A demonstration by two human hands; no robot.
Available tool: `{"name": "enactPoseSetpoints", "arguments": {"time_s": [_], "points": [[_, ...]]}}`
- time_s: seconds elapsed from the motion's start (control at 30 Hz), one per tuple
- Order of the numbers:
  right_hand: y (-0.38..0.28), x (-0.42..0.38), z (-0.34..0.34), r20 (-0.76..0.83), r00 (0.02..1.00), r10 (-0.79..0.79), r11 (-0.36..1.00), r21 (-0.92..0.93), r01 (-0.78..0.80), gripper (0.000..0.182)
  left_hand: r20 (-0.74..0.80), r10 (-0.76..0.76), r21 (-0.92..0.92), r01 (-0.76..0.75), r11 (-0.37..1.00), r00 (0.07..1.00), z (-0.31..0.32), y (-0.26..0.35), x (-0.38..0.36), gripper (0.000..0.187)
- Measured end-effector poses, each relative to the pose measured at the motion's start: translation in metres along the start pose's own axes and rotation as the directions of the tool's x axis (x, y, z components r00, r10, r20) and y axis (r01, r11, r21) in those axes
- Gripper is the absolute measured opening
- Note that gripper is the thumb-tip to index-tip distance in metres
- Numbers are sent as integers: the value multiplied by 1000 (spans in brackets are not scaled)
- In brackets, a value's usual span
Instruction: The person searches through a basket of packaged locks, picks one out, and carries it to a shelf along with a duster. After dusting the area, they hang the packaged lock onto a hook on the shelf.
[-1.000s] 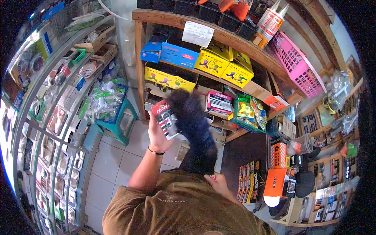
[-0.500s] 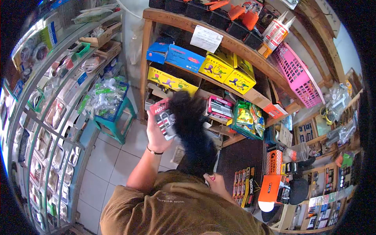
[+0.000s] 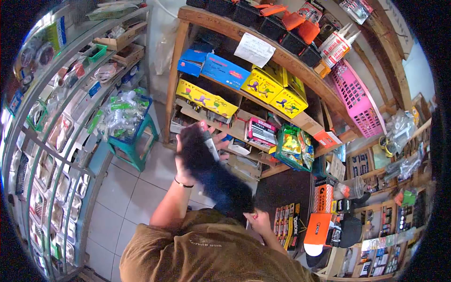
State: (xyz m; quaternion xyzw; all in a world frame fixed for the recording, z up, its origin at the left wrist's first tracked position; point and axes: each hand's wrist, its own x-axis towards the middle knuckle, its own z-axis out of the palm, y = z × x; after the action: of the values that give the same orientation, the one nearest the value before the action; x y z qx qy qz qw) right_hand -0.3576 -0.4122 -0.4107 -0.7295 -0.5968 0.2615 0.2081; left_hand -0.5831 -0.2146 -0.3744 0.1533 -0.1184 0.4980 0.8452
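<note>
My left hand [image 3: 184, 169], with a dark band at its wrist, holds up a red, black and white carded pack [image 3: 210, 144]. Its fingers show past the pack's right edge. A fluffy black duster [image 3: 202, 157] lies across the front of the pack and hides most of it, so its contents cannot be read. Low in the middle, close to my brown shirt, my right hand [image 3: 260, 222] is closed round the duster's handle end.
Ahead stands a wooden shelf [image 3: 221, 26] with yellow boxes [image 3: 263, 86], a blue box [image 3: 225, 70] and a green basket [image 3: 291, 162]. A teal stool [image 3: 136, 152] bears bagged goods. Glass-fronted shelving [image 3: 56, 188] runs along the left. An orange box [image 3: 319, 228] sits at right.
The duster has swung down and left, from beside the pack to over its face. My left hand's fingers now show on the far side. My right hand has barely moved.
</note>
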Motion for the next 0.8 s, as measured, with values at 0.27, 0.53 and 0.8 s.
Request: {"name": "enactPoseSetpoints", "arguments": {"time_s": [0.27,0.53,0.8], "points": [[8,-9,6,-3,991,137,989,-49,-137,42,-3,-16,-124,16,992,1000,-16,-10,15,69],[20,-21,4,-36,991,129,990,-60,-131,39,55,-140,-197,148,969,989,-37,-29,36,62],[16,-32,0,-199,970,137,985,-75,-155,41,-153,-263,-176,235,956,953,-33,-40,42,49]]}}
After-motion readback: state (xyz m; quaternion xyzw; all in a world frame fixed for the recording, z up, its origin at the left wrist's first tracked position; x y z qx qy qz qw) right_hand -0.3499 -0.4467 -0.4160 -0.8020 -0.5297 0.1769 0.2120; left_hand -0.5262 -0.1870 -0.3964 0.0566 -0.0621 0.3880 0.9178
